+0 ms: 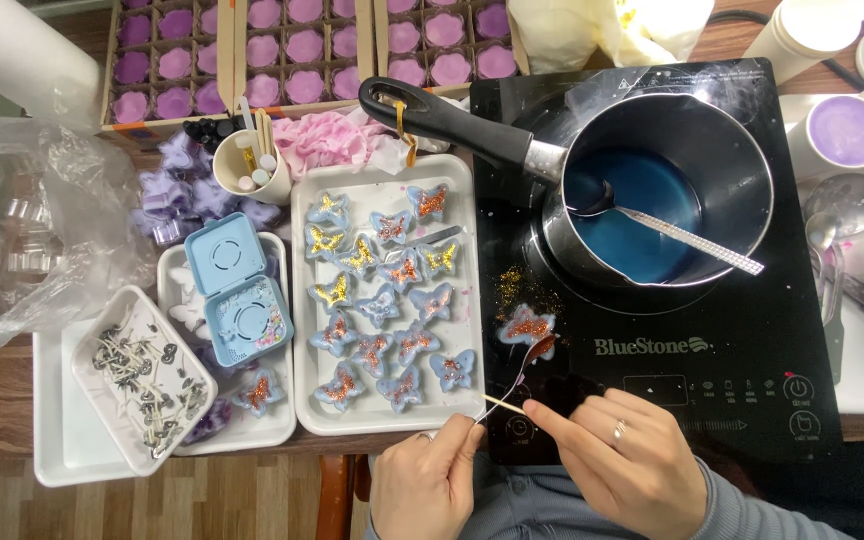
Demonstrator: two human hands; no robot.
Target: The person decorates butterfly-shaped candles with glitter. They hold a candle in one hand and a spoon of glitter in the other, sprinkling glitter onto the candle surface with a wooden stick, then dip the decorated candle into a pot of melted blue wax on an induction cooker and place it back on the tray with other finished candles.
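**ana:** wooden tabletop, crowded from edge to edge. black induction cooktop (652,300) on the right, white tray (302,300) of blue butterfly pieces left of it, boxes of purple flower moulds (302,45) along the far side.

**ben:** where's the piece being worked on?

**ana:** one blue butterfly piece (529,328) sits alone on the cooktop glass, near the front of the ring, with copper glitter on it and gold specks scattered just beyond.

**ben:** and the hands?

**ana:** left hand (427,480) is curled shut, pinching the handle of a small spoon (522,370) whose bowl hangs over the butterfly's near edge. right hand (627,455) is closed too, fingertips holding a thin wooden stick (504,403) that meets the spoon handle.

**ben:** so how to do it neatly?

**ana:** i'd judge light taps of the stick on the handle, so glitter drops in small amounts on the centre, not the wings' rim. keep the bowl low and over the piece; the stray specks show how easily it spills.

**ben:** anything to mind nearby?

**ana:** the saucepan (667,190) of blue liquid sits just beyond, with a spoon resting in it. keep sleeves off its long handle.
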